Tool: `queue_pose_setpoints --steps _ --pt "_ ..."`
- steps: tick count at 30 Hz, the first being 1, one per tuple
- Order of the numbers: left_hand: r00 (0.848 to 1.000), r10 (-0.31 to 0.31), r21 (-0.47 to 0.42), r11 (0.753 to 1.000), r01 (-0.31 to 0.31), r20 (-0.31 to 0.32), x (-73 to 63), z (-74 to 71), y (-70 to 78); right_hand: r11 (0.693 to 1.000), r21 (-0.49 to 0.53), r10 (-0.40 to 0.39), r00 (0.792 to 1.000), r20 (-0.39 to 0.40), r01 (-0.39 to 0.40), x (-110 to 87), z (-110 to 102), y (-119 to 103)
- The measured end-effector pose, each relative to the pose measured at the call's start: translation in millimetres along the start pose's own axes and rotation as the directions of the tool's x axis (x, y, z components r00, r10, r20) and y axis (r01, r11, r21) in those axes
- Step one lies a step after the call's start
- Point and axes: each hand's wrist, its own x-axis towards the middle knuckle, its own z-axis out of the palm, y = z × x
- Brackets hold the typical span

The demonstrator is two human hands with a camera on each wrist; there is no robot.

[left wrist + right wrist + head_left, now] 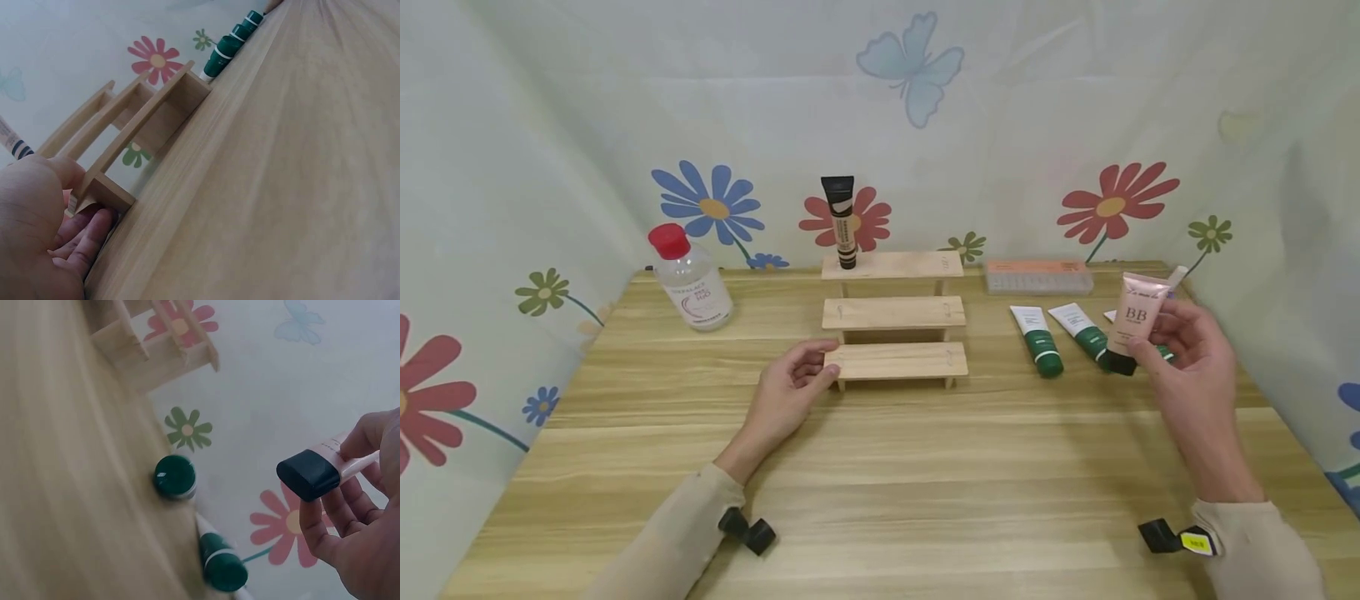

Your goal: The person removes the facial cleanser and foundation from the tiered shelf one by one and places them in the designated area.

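My right hand (1198, 358) holds up a pink BB cream tube (1141, 312) between thumb and fingers, its black cap (308, 475) pointing down in the head view. On the left, my left hand (786, 387) grips the near left end of a three-tier wooden stand (895, 360). Its thumb lies at the edge of the lowest step, with curled fingers (94, 240) beside the end support in the left wrist view. A black-and-beige tube (842, 225) stands on its cap on the top step, toward the left.
Green-and-white tubes (1037, 342) lie on the table right of the stand, one partly hidden behind my right hand. Behind them is a flat clear box (1037, 277) with an orange top. A clear bottle (696, 287) with a red cap stands at the back left, before a flowered cloth (1000, 150).
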Motion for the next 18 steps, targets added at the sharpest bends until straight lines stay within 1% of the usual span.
queue_pose_setpoints --steps 7,14,18 --pt "1.0 0.003 -0.011 1.0 -0.003 0.004 0.9 -0.7 0.3 1.0 -0.018 0.009 1.0 0.011 -0.009 -19.2 -10 23" --pt "1.0 -0.001 -0.008 1.0 0.001 0.002 0.8 0.1 0.5 0.991 -0.128 0.03 0.999 0.041 -0.025 -39.5 -23 40" --pt "1.0 -0.007 -0.002 1.0 0.007 0.002 0.3 -0.2 1.1 0.987 -0.156 0.046 0.996 0.072 -0.035 -46.2 -29 47"
